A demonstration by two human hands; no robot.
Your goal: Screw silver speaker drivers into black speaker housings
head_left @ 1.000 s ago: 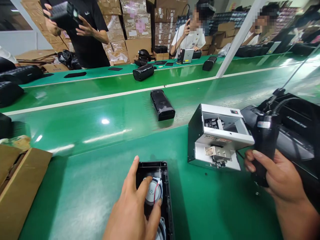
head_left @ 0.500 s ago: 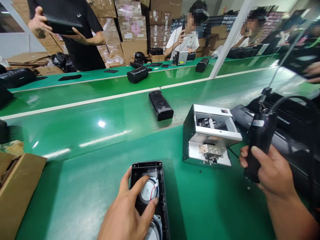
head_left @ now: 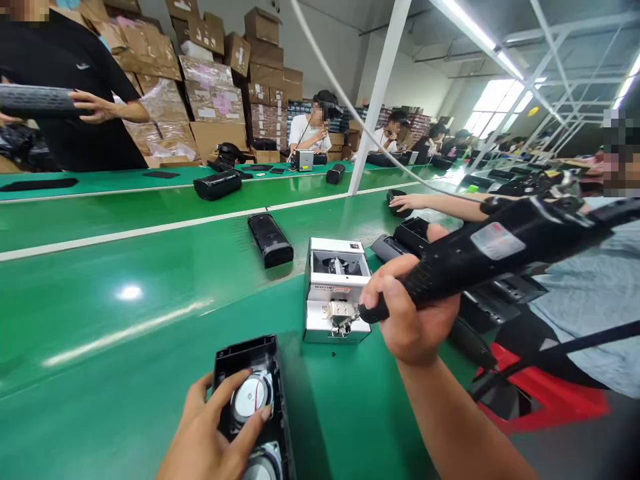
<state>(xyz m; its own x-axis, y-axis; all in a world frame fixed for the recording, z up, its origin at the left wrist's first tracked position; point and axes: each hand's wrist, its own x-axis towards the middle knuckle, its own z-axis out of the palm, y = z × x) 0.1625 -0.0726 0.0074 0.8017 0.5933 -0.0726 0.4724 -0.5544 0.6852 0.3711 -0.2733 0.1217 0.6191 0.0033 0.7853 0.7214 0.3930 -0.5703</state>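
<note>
The left hand (head_left: 207,433) rests open-fingered on the upper of two round speaker drivers (head_left: 253,395) inside an open black speaker housing (head_left: 245,348) on a green conveyor bench (head_left: 125,347). The right hand (head_left: 407,307) closes around one black electric screwdriver (head_left: 495,243), its tip at the outlet of a single silver screw feeder (head_left: 317,313). One closed speaker (head_left: 270,239) lies beyond.
</note>
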